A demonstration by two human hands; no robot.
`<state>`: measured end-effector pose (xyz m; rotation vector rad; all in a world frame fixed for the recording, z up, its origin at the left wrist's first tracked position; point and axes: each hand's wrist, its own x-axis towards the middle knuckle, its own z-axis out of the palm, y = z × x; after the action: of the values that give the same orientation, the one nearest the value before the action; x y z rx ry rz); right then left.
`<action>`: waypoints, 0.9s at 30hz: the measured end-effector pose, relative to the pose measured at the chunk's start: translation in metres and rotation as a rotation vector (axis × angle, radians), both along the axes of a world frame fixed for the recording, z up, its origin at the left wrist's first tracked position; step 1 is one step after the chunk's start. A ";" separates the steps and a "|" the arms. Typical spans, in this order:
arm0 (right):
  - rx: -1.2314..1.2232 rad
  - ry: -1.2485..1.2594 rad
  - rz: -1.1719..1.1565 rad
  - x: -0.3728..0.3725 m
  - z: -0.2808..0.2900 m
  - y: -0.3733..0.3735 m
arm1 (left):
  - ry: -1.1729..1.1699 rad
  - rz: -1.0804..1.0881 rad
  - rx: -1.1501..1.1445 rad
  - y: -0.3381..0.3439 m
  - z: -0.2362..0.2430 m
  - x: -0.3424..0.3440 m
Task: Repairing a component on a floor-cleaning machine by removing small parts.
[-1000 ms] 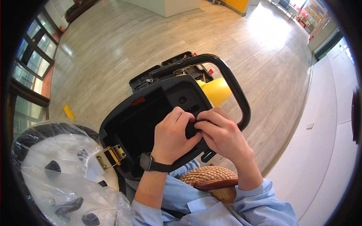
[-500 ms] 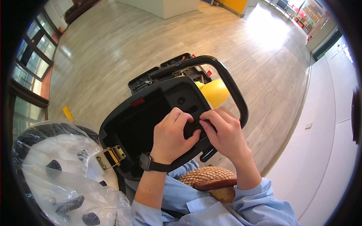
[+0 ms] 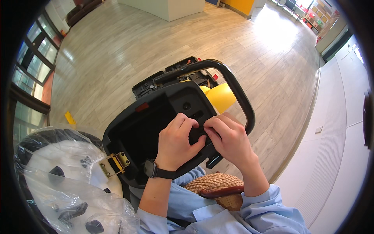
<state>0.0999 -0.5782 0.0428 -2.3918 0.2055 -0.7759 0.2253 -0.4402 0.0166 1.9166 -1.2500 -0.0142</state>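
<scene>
A black moulded tray-like panel [image 3: 134, 124] with a deep recess lies tilted in front of me, a curved black tubular bar [image 3: 237, 87] along its far right side. My left hand [image 3: 177, 136], wearing a dark watch [image 3: 151, 169], is curled over the panel's right part. Its thumb and index finger bend toward each other with a gap between, and the other fingertips are hidden. Close beside it, my right hand [image 3: 228, 134] pinches thumb and fingers together at the same spot. Whatever small thing is at the fingertips is hidden. A round hole [image 3: 186, 105] shows just beyond them.
Behind the panel an open black tool case [image 3: 146, 86] lies on the floor. A smooth yellow part [image 3: 221, 97] sits under the bar. Left of me is a plastic-wrapped white and black piece [image 3: 58, 175], beside a brass-coloured hinge [image 3: 115, 163]. Woven straw [image 3: 214, 181] shows below my hands.
My right hand has shifted slightly left, with its fingers drawn closer to the left hand. The left hand and the panel stay almost where they were.
</scene>
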 end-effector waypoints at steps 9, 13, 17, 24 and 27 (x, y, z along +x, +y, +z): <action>0.018 -0.035 -0.022 0.001 0.001 0.000 | -0.001 0.002 -0.010 0.000 -0.002 0.000; -0.011 -0.019 -0.035 0.001 -0.001 0.000 | -0.005 -0.002 -0.017 -0.001 0.000 0.000; -0.030 0.027 0.000 0.001 -0.001 0.001 | -0.009 -0.001 -0.028 0.000 0.001 0.000; 0.126 0.010 -0.044 0.000 0.002 0.003 | -0.037 -0.009 -0.053 -0.001 0.001 -0.001; 0.135 0.006 -0.082 -0.001 0.004 0.004 | -0.036 -0.010 -0.038 0.001 0.003 0.000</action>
<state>0.0987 -0.5741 0.0469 -2.2699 0.3496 -0.7678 0.2251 -0.4388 0.0198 1.8860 -1.2748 0.0388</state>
